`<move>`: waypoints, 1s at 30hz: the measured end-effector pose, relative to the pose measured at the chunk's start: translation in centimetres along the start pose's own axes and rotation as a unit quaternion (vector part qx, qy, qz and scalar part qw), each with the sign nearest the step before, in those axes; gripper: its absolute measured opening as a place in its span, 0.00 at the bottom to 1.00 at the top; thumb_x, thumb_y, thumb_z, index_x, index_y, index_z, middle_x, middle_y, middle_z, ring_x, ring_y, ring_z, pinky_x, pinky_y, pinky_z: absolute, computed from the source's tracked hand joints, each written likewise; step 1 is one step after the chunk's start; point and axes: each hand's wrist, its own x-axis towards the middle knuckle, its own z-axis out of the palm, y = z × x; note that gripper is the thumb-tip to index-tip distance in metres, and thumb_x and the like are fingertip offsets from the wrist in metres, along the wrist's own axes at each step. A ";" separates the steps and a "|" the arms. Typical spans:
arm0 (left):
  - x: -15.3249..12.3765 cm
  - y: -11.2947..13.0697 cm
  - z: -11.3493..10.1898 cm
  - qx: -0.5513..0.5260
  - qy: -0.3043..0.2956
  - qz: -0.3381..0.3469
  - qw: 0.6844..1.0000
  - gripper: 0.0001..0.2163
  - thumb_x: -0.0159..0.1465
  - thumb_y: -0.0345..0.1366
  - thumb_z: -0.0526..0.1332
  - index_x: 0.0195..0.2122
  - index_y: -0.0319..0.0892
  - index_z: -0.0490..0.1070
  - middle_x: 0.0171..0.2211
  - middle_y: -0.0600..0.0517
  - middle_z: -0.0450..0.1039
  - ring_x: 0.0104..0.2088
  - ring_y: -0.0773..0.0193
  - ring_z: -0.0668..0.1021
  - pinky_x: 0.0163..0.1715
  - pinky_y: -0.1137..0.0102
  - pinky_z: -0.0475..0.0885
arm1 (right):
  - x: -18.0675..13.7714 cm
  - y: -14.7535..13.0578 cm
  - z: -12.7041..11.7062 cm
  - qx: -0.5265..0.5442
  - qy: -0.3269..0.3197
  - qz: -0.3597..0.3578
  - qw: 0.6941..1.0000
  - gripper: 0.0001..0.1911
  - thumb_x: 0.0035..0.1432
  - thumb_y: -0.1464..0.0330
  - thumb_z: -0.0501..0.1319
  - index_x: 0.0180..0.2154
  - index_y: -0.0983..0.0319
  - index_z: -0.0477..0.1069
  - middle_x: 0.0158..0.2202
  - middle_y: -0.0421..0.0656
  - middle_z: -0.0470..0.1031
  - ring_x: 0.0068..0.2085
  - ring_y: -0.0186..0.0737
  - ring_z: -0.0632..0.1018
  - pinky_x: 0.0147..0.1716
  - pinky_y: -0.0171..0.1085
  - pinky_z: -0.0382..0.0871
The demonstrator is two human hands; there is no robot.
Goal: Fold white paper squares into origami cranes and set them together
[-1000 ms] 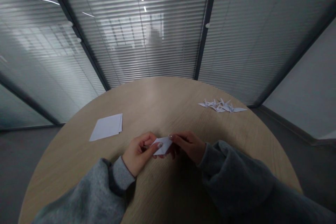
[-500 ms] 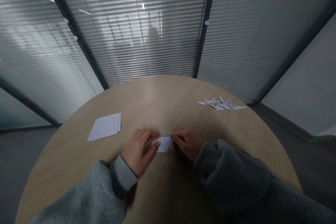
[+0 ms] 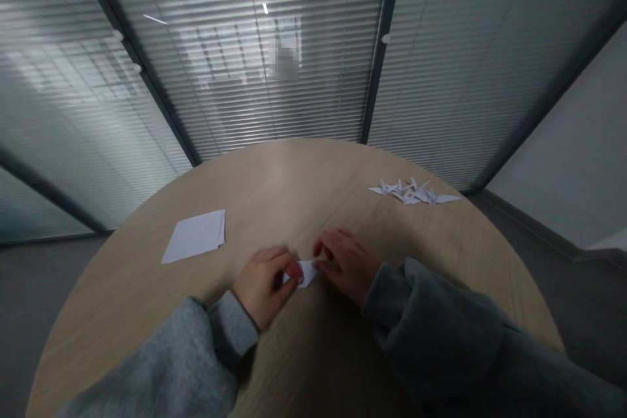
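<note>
A small folded white paper (image 3: 307, 271) lies on the round wooden table (image 3: 294, 196) between my two hands, mostly covered by them. My left hand (image 3: 264, 284) has its fingers curled and pressed onto the paper's left part. My right hand (image 3: 343, 261) presses down on the paper's right edge with curled fingers. Both arms wear grey sleeves.
A small stack of white paper sheets (image 3: 194, 236) lies to the left on the table. Several folded paper cranes (image 3: 414, 192) sit in a cluster at the far right, near the table's rim. Glass walls with blinds stand behind the table.
The paper was held up in both hands one second ago; now it lies on the table, and both hands press over it, covering more of it.
</note>
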 end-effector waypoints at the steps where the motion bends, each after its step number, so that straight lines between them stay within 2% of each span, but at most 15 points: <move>1: 0.0 -0.1 0.0 -0.007 0.000 0.002 1.000 0.04 0.57 0.31 0.57 0.26 0.41 0.69 0.27 0.51 0.69 0.30 0.60 0.71 0.31 0.66 0.64 | 0.0 0.0 0.0 0.014 0.005 -0.047 0.999 0.06 0.52 0.76 0.59 0.35 0.65 0.70 0.31 0.44 0.71 0.35 0.41 0.68 0.39 0.39 0.61; 3: 0.0 -0.2 0.1 -0.025 0.001 0.005 1.000 0.04 0.57 0.30 0.56 0.26 0.41 0.67 0.26 0.52 0.68 0.28 0.61 0.70 0.30 0.68 0.64 | 0.1 0.1 0.0 0.036 -0.003 -0.119 0.992 0.10 0.53 0.80 0.56 0.36 0.64 0.72 0.34 0.45 0.71 0.38 0.41 0.68 0.41 0.39 0.61; 5: 0.0 -0.4 0.2 -0.041 -0.001 -0.003 0.999 0.03 0.57 0.30 0.56 0.27 0.42 0.65 0.25 0.53 0.67 0.27 0.62 0.69 0.28 0.69 0.63 | 0.2 0.3 -0.1 0.046 -0.017 -0.135 0.990 0.12 0.53 0.80 0.56 0.37 0.64 0.73 0.33 0.45 0.71 0.38 0.42 0.68 0.41 0.39 0.61; 8: 0.0 -0.5 0.3 -0.054 -0.004 -0.015 0.998 0.01 0.57 0.30 0.55 0.29 0.42 0.64 0.26 0.53 0.68 0.27 0.62 0.69 0.28 0.69 0.63 | 0.2 0.6 0.0 0.062 -0.048 -0.102 0.992 0.12 0.50 0.80 0.58 0.37 0.65 0.74 0.32 0.45 0.71 0.37 0.41 0.69 0.40 0.39 0.62; 11: -0.2 -0.3 0.2 -0.045 -0.009 0.002 0.999 0.00 0.57 0.31 0.55 0.29 0.42 0.64 0.27 0.52 0.68 0.29 0.61 0.69 0.30 0.67 0.64 | 0.2 0.9 0.1 0.074 -0.067 -0.070 0.993 0.13 0.48 0.79 0.59 0.37 0.64 0.75 0.31 0.44 0.70 0.36 0.41 0.69 0.39 0.39 0.62; 19: -0.6 0.1 0.2 0.031 -0.006 0.002 1.000 0.09 0.53 0.37 0.62 0.33 0.42 0.66 0.32 0.50 0.66 0.35 0.56 0.69 0.35 0.62 0.64 | -0.1 0.7 0.0 0.051 -0.065 -0.044 0.996 0.12 0.44 0.76 0.62 0.35 0.62 0.75 0.32 0.43 0.68 0.38 0.43 0.69 0.41 0.42 0.60; 23: -0.6 -0.3 0.2 0.062 -0.006 -0.003 0.998 0.09 0.53 0.37 0.63 0.34 0.42 0.66 0.33 0.50 0.66 0.36 0.55 0.69 0.35 0.61 0.64 | -0.1 0.6 0.1 0.050 -0.072 -0.037 0.996 0.13 0.45 0.74 0.63 0.37 0.62 0.74 0.32 0.43 0.67 0.38 0.43 0.68 0.41 0.41 0.59; 30: -0.1 -1.3 -0.6 -0.006 -0.045 0.016 0.999 0.03 0.57 0.33 0.61 0.33 0.43 0.71 0.33 0.51 0.68 0.37 0.57 0.70 0.38 0.61 0.65 | -0.2 0.8 0.4 0.045 -0.070 -0.043 0.996 0.17 0.45 0.74 0.63 0.41 0.62 0.73 0.33 0.43 0.66 0.38 0.43 0.67 0.42 0.42 0.59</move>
